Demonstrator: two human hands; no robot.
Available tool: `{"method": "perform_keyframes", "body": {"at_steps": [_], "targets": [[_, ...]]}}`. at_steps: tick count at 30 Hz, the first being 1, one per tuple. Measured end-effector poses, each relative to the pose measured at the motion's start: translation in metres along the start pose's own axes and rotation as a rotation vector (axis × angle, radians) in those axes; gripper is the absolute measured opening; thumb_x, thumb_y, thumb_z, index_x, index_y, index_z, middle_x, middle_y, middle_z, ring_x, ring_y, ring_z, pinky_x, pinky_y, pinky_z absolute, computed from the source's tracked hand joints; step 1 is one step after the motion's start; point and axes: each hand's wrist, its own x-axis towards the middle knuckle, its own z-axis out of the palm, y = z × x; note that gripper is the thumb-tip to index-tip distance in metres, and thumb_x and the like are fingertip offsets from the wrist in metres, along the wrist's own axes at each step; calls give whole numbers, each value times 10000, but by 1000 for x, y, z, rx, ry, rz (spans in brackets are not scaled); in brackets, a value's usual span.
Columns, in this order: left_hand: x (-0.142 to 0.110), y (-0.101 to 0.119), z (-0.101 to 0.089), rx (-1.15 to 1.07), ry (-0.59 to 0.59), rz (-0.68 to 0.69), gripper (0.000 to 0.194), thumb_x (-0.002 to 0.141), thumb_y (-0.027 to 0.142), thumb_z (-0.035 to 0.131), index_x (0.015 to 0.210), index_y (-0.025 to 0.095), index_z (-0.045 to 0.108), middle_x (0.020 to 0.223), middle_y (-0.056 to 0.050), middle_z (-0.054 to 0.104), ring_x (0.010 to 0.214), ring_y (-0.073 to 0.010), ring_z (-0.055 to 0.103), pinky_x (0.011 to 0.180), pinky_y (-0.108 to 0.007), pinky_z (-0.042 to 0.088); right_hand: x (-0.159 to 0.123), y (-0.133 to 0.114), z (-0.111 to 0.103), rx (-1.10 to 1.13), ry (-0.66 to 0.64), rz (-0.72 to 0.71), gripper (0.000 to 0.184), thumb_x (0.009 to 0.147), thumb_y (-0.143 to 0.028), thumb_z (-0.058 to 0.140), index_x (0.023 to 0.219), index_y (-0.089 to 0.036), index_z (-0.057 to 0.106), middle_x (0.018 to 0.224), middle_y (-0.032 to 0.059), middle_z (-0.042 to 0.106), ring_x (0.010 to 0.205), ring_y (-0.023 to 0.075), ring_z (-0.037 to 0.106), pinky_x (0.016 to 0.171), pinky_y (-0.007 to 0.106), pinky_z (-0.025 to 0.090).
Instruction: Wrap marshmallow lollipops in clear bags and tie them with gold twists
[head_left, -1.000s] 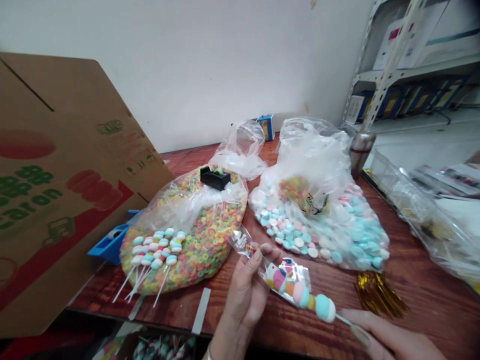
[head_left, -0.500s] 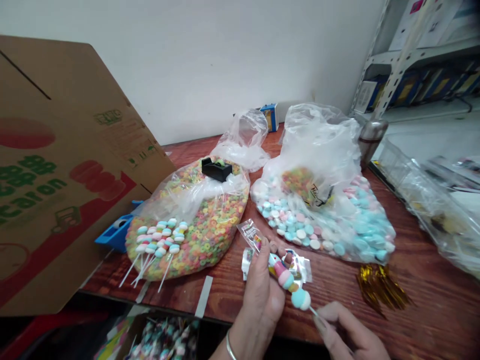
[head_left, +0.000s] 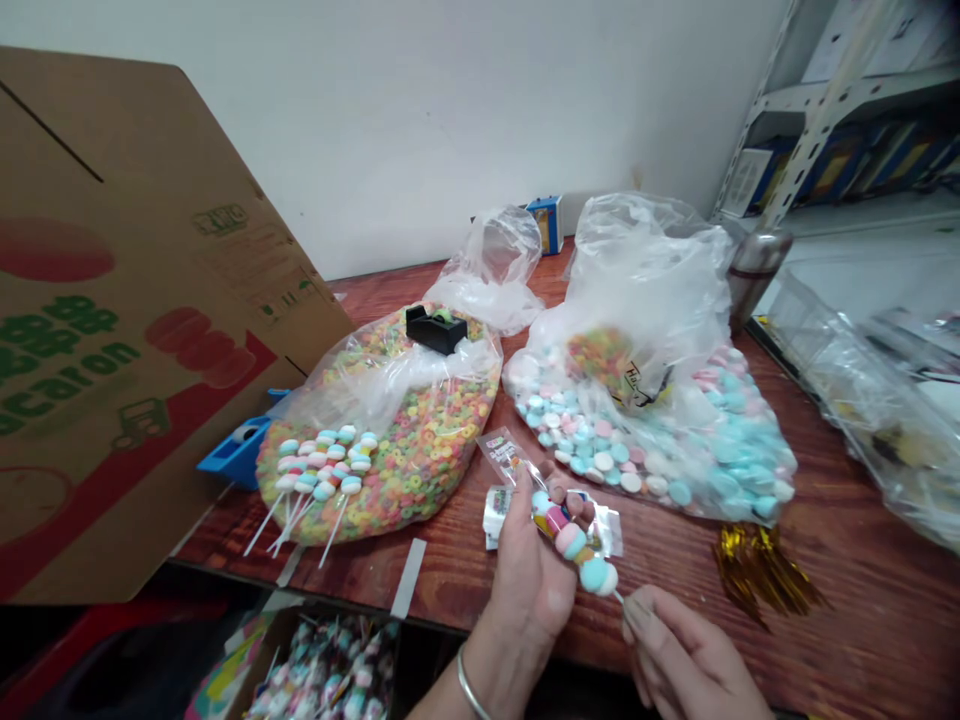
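Reddish wooden bench point(head_left: 847, 610), six o'clock: my left hand point(head_left: 525, 585) grips a puffy candy skewer point(head_left: 574, 540) over crinkly cellophane point(head_left: 606, 530); right hand point(head_left: 686, 650) pinches its stick point(head_left: 619, 597), closer than before.

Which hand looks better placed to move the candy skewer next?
Likely the right hand: its fingertips are at the skewer's white stick, while the left hand is taken up holding the candy and clear wrapper.

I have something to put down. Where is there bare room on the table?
The bare wood of the table lies at the lower right, between the gold twist ties and the right hand. A narrower strip runs between the bag of candy discs and the clear plastic bag. The middle is crowded: the left hand holds a candy skewer beside the bag of cereal rings.
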Motion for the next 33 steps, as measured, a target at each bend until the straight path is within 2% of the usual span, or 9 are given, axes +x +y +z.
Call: {"method": "perform_keyframes", "body": {"at_steps": [3,7,11,14,17,21,26,29,33], "targets": [[-2,0,1,-5,-35,-31,233,806,392,634,833,166,584,665,26,514,604,-106,537,584,-225,498,4,0,2,270,-128,161,470,825,-650,507,694,-198,516,442,-126,222,377,54,203,416,178,298],[-3,-5,1,7,-61,-58,294,793,430,638,740,152,560,651,12,513,616,-113,547,573,-219,499,5,8,5,166,-92,62,471,858,-641,449,715,-200,531,434,-116,261,360,62,222,417,198,317],[-1,-7,0,13,50,9,337,759,476,657,742,155,558,679,1,536,605,-112,549,534,-215,495,5,18,-2,-561,217,-524,234,920,-358,492,784,-203,603,610,-9,571,536,132,520,539,239,384],[0,-5,1,28,125,6,359,732,493,676,727,157,553,689,-6,547,599,-116,554,505,-215,493,8,21,-11,-1011,244,-1029,164,877,-153,545,1019,-161,626,654,20,638,559,154,556,586,283,385],[-1,-6,4,28,135,16,314,744,450,683,746,162,558,690,-4,547,601,-115,559,499,-206,493,12,20,-14,-1120,235,-1187,258,843,-93,574,1099,-111,591,640,32,634,544,163,545,584,306,378],[-4,-13,4,45,125,-13,285,766,420,671,762,154,567,694,-15,557,586,-111,555,509,-206,501,12,13,-4,-779,235,-796,106,910,-198,494,900,-186,599,662,14,611,579,152,566,565,255,401],[-2,-13,-4,30,37,-60,201,817,343,632,827,147,589,761,-31,588,673,-127,587,625,-250,535,15,8,6,-42,59,-177,328,911,-470,487,738,-196,539,537,-67,369,461,86,344,441,201,277],[3,-6,-10,28,-15,-28,165,828,261,622,951,152,604,859,-40,621,760,-148,612,729,-312,540,19,12,5,280,27,-36,365,862,-529,554,720,-194,525,472,-124,196,403,54,158,402,190,185],[7,1,-13,36,-44,-60,154,821,288,636,876,146,613,746,-13,609,703,-141,617,735,-313,528,21,12,4,420,-6,28,364,818,-517,624,707,-180,544,463,-132,229,383,34,133,399,186,243]]}}
